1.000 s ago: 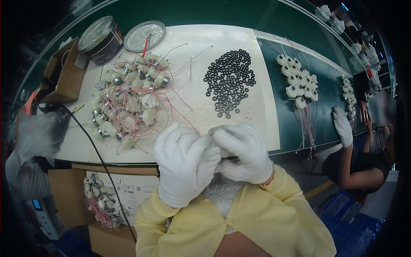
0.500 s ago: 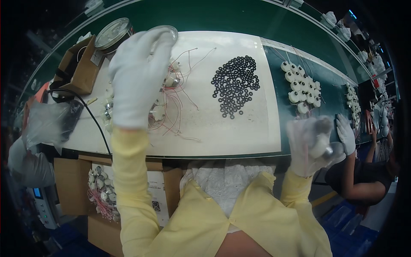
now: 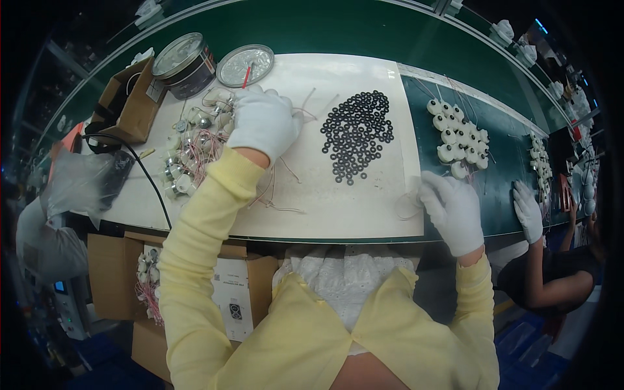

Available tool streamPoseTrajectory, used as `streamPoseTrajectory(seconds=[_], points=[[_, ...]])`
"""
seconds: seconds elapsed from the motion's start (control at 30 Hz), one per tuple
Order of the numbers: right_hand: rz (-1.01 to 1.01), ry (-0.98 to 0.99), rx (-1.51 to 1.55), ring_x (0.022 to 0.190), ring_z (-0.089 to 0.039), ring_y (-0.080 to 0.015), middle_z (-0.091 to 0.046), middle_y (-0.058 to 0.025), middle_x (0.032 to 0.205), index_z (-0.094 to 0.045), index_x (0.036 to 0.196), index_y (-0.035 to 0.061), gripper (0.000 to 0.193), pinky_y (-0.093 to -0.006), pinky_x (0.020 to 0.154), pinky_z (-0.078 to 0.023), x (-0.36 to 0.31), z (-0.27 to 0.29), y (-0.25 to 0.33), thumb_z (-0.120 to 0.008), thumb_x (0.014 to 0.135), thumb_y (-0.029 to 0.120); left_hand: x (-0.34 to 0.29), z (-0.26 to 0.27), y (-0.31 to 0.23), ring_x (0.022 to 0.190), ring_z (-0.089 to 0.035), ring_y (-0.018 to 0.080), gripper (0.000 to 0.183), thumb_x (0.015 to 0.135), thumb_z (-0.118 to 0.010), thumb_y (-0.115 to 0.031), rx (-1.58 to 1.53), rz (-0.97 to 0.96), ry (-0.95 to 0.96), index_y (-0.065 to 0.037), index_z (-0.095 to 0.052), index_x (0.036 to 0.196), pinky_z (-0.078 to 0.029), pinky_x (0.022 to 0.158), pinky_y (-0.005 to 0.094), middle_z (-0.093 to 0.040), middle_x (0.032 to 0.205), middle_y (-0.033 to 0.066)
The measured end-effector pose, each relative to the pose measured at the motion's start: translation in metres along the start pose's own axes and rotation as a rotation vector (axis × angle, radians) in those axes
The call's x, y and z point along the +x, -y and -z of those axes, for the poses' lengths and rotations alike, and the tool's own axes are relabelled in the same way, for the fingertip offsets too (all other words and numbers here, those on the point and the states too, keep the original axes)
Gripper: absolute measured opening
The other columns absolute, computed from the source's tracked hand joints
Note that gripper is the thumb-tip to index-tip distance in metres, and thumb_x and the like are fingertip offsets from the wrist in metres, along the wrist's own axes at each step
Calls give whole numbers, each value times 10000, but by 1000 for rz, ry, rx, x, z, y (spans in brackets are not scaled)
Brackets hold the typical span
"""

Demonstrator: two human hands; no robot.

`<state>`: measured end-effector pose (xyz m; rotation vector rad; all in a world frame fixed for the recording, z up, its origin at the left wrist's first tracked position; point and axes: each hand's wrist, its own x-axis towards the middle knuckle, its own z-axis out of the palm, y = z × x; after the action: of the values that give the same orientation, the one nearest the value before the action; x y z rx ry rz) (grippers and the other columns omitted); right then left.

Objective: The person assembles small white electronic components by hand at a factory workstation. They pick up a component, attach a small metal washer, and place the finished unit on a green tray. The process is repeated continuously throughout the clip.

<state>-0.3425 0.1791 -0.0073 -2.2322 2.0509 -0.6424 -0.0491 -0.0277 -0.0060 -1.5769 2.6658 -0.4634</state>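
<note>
Left hand (image 3: 266, 122) over the far side of the messy pile of small white parts (image 3: 188, 151) with pink wires, at the left on the white sheet (image 3: 325, 211). Bent, with tips hidden: cannot tell if pinching a part. Right hand (image 3: 453, 211) at the near right, close to the neat rows of white parts (image 3: 447, 136) with black tops on the green table (image 3: 510, 156). Curled, but cannot tell if wide, narrow or holding something. Lots of little black rings (image 3: 357, 133) in the far middle. Far left: a round tin (image 3: 188, 70) beside a shiny lid (image 3: 231, 66).
</note>
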Motion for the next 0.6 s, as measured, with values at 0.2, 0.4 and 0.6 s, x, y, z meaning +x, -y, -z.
streamPoseTrajectory(seconds=[0.2,0.4,0.6], points=[[-32,20,-100,628,-669,-292,-689,-97,709,-769,1056,81,335,-416,626,-513,-2,-7,18,-786,898,376,7,-16,17,995,-691,343,402,1004,-557,-453,-68,16,-277,-128,-795,990,-480,817,551,-753,1025,124],[136,40,-193,636,-637,-256,-666,-54,712,-747,1064,132,260,-415,609,-466,6,-5,6,-776,912,340,1,-8,18,979,-696,353,387,1018,-546,-406,-139,-32,32,-114,-798,991,-494,881,531,-763,988,144],[76,58,-244,654,-639,-241,-655,-29,709,-738,1055,141,229,-403,632,-463,1,3,-3,-776,912,316,-58,7,6,1029,-666,331,200,924,-684,-331,-230,-213,-227,-155,-760,980,-496,929,493,-720,938,63]])
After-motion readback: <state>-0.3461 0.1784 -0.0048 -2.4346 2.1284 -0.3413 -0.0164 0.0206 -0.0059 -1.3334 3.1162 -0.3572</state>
